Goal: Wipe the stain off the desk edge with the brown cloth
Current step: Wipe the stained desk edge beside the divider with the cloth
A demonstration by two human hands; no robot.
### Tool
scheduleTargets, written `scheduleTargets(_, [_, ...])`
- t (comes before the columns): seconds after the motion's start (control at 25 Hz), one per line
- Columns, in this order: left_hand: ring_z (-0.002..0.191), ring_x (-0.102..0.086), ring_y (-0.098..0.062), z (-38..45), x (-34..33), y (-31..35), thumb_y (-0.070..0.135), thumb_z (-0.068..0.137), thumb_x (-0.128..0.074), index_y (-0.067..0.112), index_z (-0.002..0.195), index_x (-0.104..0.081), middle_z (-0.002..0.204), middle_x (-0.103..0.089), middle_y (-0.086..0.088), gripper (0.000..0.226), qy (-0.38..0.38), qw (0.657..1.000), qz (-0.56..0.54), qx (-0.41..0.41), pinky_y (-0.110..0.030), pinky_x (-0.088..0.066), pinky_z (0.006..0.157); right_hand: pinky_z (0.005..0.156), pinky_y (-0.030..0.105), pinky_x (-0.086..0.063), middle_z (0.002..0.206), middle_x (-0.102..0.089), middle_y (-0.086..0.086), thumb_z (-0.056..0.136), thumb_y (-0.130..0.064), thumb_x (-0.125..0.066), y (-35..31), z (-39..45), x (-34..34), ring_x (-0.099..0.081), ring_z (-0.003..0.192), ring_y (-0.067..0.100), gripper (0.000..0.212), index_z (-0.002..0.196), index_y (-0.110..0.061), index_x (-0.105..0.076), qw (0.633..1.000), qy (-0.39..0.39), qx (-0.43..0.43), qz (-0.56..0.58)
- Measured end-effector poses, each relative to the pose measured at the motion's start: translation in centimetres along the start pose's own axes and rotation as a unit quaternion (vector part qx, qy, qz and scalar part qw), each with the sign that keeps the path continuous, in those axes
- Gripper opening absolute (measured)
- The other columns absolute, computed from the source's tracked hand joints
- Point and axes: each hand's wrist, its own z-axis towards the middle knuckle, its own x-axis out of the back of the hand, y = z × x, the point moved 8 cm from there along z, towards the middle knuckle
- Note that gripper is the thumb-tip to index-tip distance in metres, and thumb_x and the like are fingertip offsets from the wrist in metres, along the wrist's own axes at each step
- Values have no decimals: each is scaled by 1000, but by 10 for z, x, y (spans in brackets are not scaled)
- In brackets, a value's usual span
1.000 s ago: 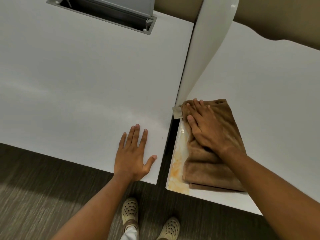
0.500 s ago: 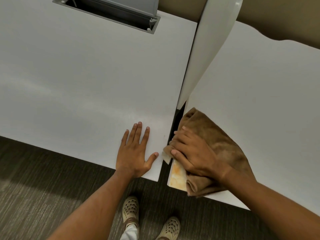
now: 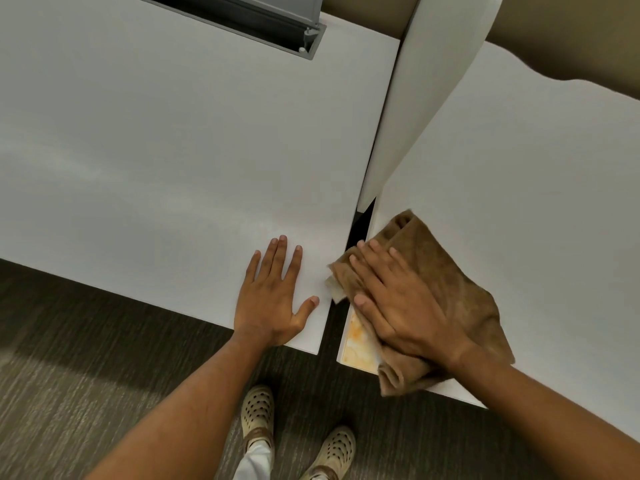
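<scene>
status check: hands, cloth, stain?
Left hand flat on left desk. Right hand pressing brown cloth on right desk edge. Orange stain partly uncovered. Nothing blocking.

Soft even light; sharp focus; wide-angle bending at edges; floor (image 3: 69,393) shadowed.

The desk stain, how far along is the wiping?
Partly done. The right hand presses the brown cloth flat over the desk edge, mid-wipe, while the left hand rests flat on the neighbouring desk. An orange stain shows at the near corner, so that patch is left.
</scene>
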Motion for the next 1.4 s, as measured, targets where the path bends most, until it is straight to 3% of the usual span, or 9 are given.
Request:
scheduleTargets(0.12, [152, 19, -23, 0, -2, 0, 74, 89, -14, 20, 157, 12, 165, 18, -11, 91, -4, 1000, 6, 1, -47, 0, 125, 125, 38, 1, 167, -1, 1, 102, -51, -15, -4, -19, -8, 5, 154, 13, 64, 158, -20, -9, 999, -25, 35, 10])
scheduleTargets(0.36, [153, 16, -25, 0, -3, 1, 71, 90, -19, 19, 158, 8, 166, 15, -12, 90, 1, 1000, 9, -2, -48, 0, 125, 125, 35, 7, 167, 5, 1, 98, -49, -14, 52, 13, 7, 9, 153, 12, 67, 157, -20, 0, 985, 14, -163, 51])
scheduleTargets(0.52, [151, 22, -24, 0, -3, 1, 72, 89, -12, 18, 156, 15, 164, 22, -12, 90, -11, 1000, 17, -2, -46, 4, 125, 124, 43, -2, 167, 4, 2, 101, -50, -8, 2, -13, -6, 11, 153, 14, 64, 158, -21, -2, 997, -8, -72, 3])
scheduleTargets(0.72, [152, 19, -24, -1, -3, 1, 62, 93, -15, 18, 157, 11, 165, 18, -12, 81, -1, 1000, 0, -7, -46, 2, 125, 123, 39, 6, 167, 0, 0, 103, -51, -16, -38, -46, -24, 7, 154, 14, 61, 158, -27, -7, 997, -57, 56, 4])
scheduleTargets(0.92, [152, 18, -24, 0, -4, 1, 59, 94, -15, 19, 157, 11, 165, 17, -11, 79, 1, 1000, -2, -7, -45, 3, 125, 125, 43, 2, 167, 0, -1, 101, -49, -17, 6, 5, 1, 8, 153, 12, 61, 157, -27, -9, 997, -14, -76, 25])
scheduleTargets(1.0, [153, 17, -24, -1, -3, 1, 56, 95, -16, 18, 157, 10, 166, 17, -11, 77, 0, 1000, 0, -8, -45, 3, 125, 125, 43, 0, 166, -15, 2, 101, -48, -18, -2, 10, 3, -1, 154, 15, 59, 155, -26, -23, 998, -4, -67, 14])
scheduleTargets(1.16, [153, 13, -24, -2, -1, 0, 47, 96, -16, 17, 157, 7, 166, 11, -12, 71, 7, 1000, -10, -9, -44, 3, 125, 123, 43, -13, 121, -65, 0, 100, -49, -28, -56, -22, -17, -45, 133, 18, 46, 115, -24, -64, 996, -7, 92, -14])
scheduleTargets(1.28, [154, 10, -24, -3, 0, -1, 44, 97, -19, 16, 157, 3, 167, 7, -13, 70, 14, 1000, -12, -8, -44, 2, 125, 116, 42, -23, 84, -63, -8, 98, -53, -29, -66, -17, -17, -57, 91, 14, 43, 84, -32, -63, 983, -29, 179, -24])
scheduleTargets(1.4, [154, 8, -24, -2, -1, -2, 44, 97, -21, 17, 158, 1, 167, 6, -12, 70, 16, 1000, -16, -10, -44, 0, 125, 109, 40, -31, 64, -54, -9, 99, -53, -26, -33, 30, 7, -48, 67, 13, 50, 65, -30, -54, 985, -8, 159, -65])
